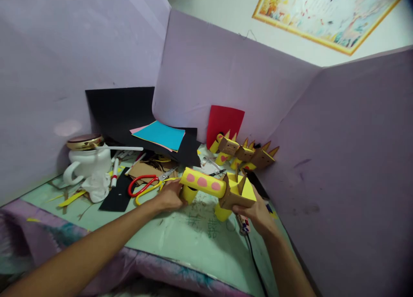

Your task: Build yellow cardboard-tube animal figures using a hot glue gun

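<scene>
A handmade cardboard animal (202,182) stands on the table between my hands. Its body is a yellow tube with pink spots, set on short yellow tube legs, and its boxy head (237,198) has pointed cardboard pieces on top. The fingers of my left hand (170,196) close around the rear leg at the left end. At the other end, my right hand (256,211) grips the side of the head, its thumb at the lower edge. Close beside my left hand lie scissors with red handles (142,185) and a yellow-handled pair (148,193).
Similar cardboard animals (247,154) line the back right, before a red sheet (222,120). Blue paper (161,135) rests on black sheets. A white mug (87,163), crumpled tissue (97,187) and a marker (115,173) are at left. A black cable (254,258) runs off the front.
</scene>
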Demonstrator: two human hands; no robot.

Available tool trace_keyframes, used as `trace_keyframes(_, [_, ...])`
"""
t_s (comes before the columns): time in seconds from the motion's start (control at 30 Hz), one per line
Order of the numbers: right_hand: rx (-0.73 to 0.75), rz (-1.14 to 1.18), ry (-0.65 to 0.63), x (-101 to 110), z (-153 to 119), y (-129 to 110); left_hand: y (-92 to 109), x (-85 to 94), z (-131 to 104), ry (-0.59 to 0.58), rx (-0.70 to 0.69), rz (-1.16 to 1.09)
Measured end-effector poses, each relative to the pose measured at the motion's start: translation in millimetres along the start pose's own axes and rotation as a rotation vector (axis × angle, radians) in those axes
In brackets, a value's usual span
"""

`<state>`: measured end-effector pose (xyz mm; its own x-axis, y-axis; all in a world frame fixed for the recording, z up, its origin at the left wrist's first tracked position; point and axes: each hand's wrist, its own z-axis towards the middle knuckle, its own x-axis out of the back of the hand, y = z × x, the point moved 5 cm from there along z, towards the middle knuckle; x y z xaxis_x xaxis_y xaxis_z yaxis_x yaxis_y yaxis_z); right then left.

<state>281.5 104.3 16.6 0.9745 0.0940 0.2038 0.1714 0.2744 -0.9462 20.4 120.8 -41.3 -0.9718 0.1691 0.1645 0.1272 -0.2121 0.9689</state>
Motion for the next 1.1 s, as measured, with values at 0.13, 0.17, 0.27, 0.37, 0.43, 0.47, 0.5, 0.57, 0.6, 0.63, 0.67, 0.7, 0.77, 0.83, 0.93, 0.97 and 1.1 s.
trace_keyframes(0.13, [-0.035, 0.178, 0.082, 0.5, 2.7, -3.8, 13.6, 4.3, 5.4, 0.004, -0.010, -0.035])
trace_keyframes(0.17, [-0.044, 0.239, 0.102, 0.3, 3.4, -6.4, 21.0, 5.8, 5.7, -0.005, -0.019, -0.058])
trace_keyframes(0.27, [-0.104, 0.429, 0.184, -2.4, 3.9, -14.0, 49.7, 11.9, 1.8, -0.002, -0.025, -0.208])
trace_keyframes(0.37, [-0.264, 0.630, 0.215, -12.3, 0.6, -16.2, 82.0, 17.8, -4.4, 0.024, -0.029, -0.426])
trace_keyframes(0.43, [-0.376, 0.778, 0.166, -23.8, -4.6, -18.2, 100.4, 19.3, -5.8, 0.018, -0.064, -0.560])
trace_keyframes(0.47, [-0.412, 0.847, 0.127, -30.3, -8.1, -20.4, 106.5, 20.2, -5.3, 0.035, -0.084, -0.595])
trace_keyframes(0.5, [-0.431, 0.906, 0.085, -36.8, -12.2, -23.3, 109.8, 21.0, -3.9, 0.067, -0.100, -0.597])
trace_keyframes(0.57, [-0.419, 0.975, -0.002, -49.5, -22.3, -29.7, 108.0, 19.8, 0.5, 0.136, -0.090, -0.509])
trace_keyframes(0.6, [-0.397, 0.982, -0.045, -55.9, -28.0, -32.2, 103.4, 17.2, 3.3, 0.149, -0.061, -0.439])
trace_keyframes(0.63, [-0.376, 0.986, -0.093, -63.0, -34.0, -33.8, 97.5, 13.3, 6.2, 0.136, -0.022, -0.367])
trace_keyframes(0.67, [-0.366, 0.989, -0.146, -70.8, -40.1, -34.1, 91.0, 9.0, 9.0, 0.106, 0.013, -0.310])
trace_keyframes(0.7, [-0.366, 0.989, -0.202, -79.0, -45.9, -33.3, 85.1, 5.5, 11.5, 0.076, 0.034, -0.278])
trace_keyframes(0.77, [-0.387, 0.986, -0.308, -94.9, -55.6, -29.9, 77.8, 1.4, 15.5, 0.014, 0.026, -0.291])
trace_keyframes(0.83, [-0.403, 0.976, -0.359, -105.9, -60.5, -26.7, 77.4, -1.9, 17.8, -0.099, -0.023, -0.361])
trace_keyframes(0.93, [-0.399, 0.941, -0.348, -111.2, -59.3, -25.4, 81.9, -11.3, 15.7, -0.364, -0.053, -0.461])
trace_keyframes(0.97, [-0.398, 0.927, -0.340, -111.3, -57.5, -25.3, 82.8, -14.4, 14.2, -0.427, -0.050, -0.482])
trace_keyframes(1.1, [-0.428, 0.875, -0.384, -116.1, -48.6, -20.2, 77.6, -22.2, 12.2, -0.424, -0.014, -0.533])
